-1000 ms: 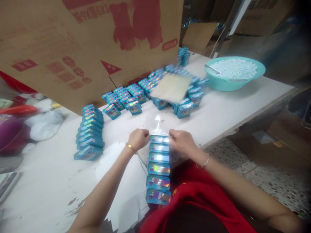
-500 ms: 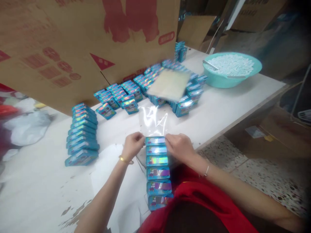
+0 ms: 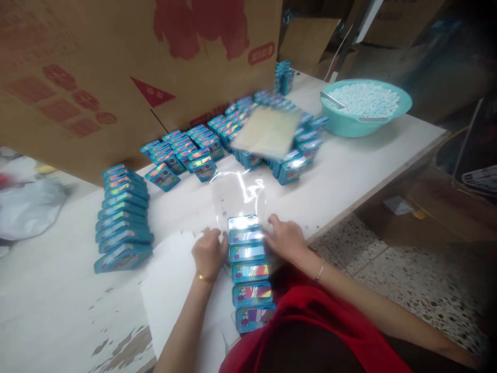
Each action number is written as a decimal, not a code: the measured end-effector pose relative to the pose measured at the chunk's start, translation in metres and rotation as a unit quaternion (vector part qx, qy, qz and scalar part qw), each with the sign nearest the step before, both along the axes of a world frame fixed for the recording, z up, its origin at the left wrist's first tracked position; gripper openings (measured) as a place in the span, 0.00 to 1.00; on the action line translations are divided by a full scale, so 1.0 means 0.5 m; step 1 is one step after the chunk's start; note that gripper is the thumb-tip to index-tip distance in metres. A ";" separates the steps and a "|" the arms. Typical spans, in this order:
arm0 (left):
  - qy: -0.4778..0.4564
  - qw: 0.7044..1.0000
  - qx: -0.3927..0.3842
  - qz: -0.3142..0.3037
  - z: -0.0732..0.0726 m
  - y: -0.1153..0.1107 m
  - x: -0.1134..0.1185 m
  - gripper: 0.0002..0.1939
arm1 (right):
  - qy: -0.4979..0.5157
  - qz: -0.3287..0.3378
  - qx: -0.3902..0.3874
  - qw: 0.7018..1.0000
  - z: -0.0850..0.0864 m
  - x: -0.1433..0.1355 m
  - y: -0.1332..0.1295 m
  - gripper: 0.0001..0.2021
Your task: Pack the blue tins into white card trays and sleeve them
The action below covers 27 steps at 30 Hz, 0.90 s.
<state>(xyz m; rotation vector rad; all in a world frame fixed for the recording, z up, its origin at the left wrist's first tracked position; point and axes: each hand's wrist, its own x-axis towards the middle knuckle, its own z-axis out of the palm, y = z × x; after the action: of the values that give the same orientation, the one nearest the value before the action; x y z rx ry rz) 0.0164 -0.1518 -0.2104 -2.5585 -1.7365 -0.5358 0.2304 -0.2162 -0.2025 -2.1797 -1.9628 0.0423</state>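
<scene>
A row of several small blue boxes point(image 3: 250, 272) with shiny holographic edges runs from the table toward my body. A clear plastic bag point(image 3: 236, 194) lies around the far end of this row, its glossy, empty part reaching beyond it. My left hand point(image 3: 209, 252) is closed on the bag's edge at the left of the row. On the right side, my right hand point(image 3: 286, 239) pinches the opposite edge, its index finger raised a little. The fingertips are partly hidden and blurred.
Left stands another row of blue boxes point(image 3: 124, 217). More boxes line a large carton point(image 3: 116, 62), with a cream-coloured square sheet point(image 3: 267, 132) on top of some. A turquoise bowl point(image 3: 349, 124) of white pellets and a scoop stands right, near the table edge. White paper point(image 3: 171, 290) lies left.
Both hands have moved slightly toward my body along the row, and the bag now reaches over its far end. My right index finger has lifted. The view has shifted a little.
</scene>
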 end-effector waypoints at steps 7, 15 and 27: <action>0.048 0.980 -0.192 0.038 0.001 -0.027 0.011 0.14 | 0.047 0.051 -0.082 0.994 -0.020 -0.007 -0.010 0.12; 0.057 0.970 -0.236 0.000 0.016 -0.109 -0.033 0.16 | 0.080 0.195 -0.008 0.977 -0.057 -0.009 -0.112 0.11; -0.015 0.965 -0.260 0.023 0.027 -0.181 -0.003 0.11 | 0.172 0.286 -0.069 0.940 -0.048 0.034 -0.090 0.10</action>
<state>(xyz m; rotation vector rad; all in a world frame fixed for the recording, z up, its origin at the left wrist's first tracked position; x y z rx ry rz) 0.0150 -0.2423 -0.1970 -2.8260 -2.1863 -0.1207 0.2476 -0.2612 -0.2263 -1.4582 -2.3421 0.6186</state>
